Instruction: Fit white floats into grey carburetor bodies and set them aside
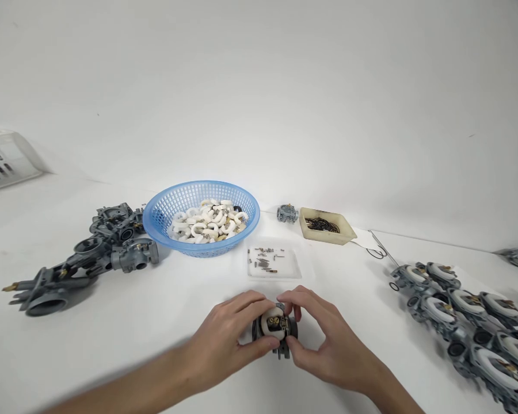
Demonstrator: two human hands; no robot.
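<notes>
A grey metal carburetor (281, 348) stands on the white table close in front of me, its underside facing up. A white U-shaped float (267, 323) lies on it, around two brass jets (274, 321). My left hand (237, 330) is closed about the carburetor's left side, thumb and fingers on the float. From the right, my right hand (323, 336) grips the same carburetor, its thumb and forefinger bent at the edge beside the float's hinge. Whether a small pin is between those fingertips cannot be made out.
A blue basket (155, 237) holds white floats. Small metal parts lie in a clear shallow tray (285, 271). Black rubber rings fill a yellowish tray (347, 234). Bare carburetors (132, 256) are heaped at left; several with floats (438, 310) stand at right. One carburetor (287, 213) sits behind.
</notes>
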